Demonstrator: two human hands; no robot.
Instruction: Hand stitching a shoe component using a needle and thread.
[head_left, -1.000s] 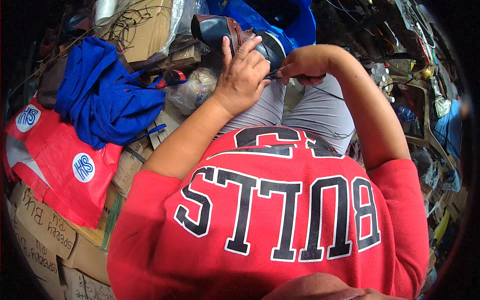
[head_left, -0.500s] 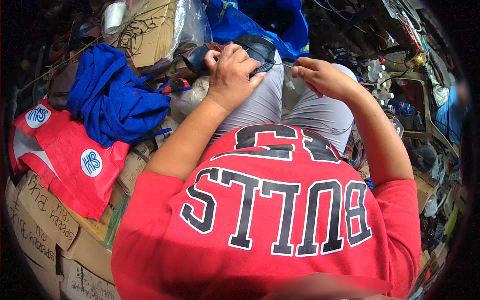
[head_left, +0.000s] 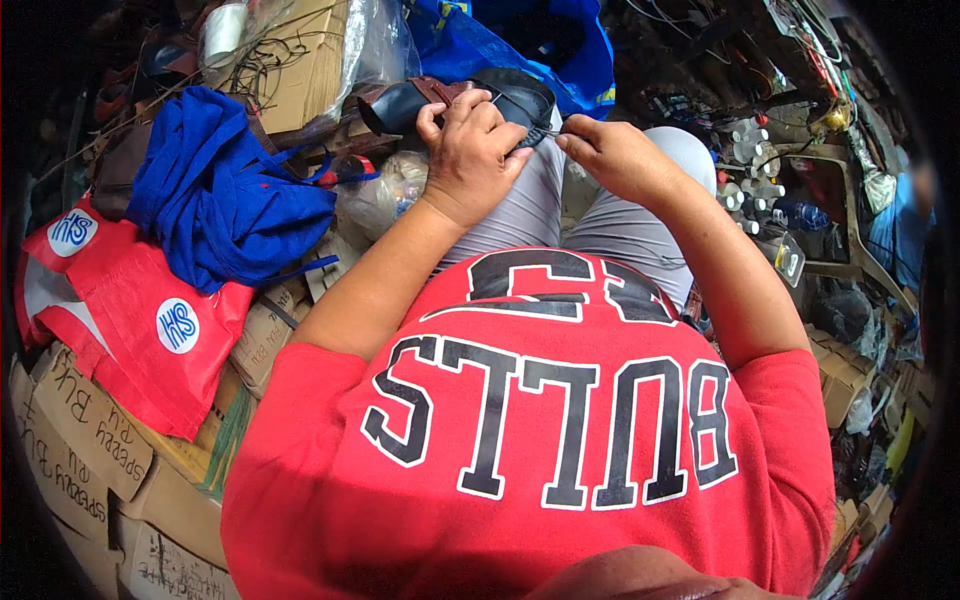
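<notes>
A black shoe (head_left: 516, 100) with a dark brown leather part (head_left: 420, 92) lies over my left knee. My left hand (head_left: 470, 155) is closed on its near side, fingers bent over the upper and thumb toward the sole edge. Just right of the shoe, my right hand (head_left: 612, 155) pinches a thin strand (head_left: 550, 133), which runs to the shoe's edge. Whether this is thread or a slim needle-like tool is too small to tell. My grey trouser legs (head_left: 500, 215) are beneath both hands.
Left of me are a blue cloth bag (head_left: 220, 190), a red bag (head_left: 130, 310) and cardboard boxes (head_left: 90, 420). Ahead sit a large blue bag (head_left: 560, 60) and a cardboard piece (head_left: 300, 70). Small bottles (head_left: 750, 145) and a brown chair-like frame (head_left: 850, 190) stand to the right.
My right hand has moved left, closer to the shoe, and the strand between them looks shorter. The shoe has shifted slightly, showing more of its brown part beyond my left hand.
</notes>
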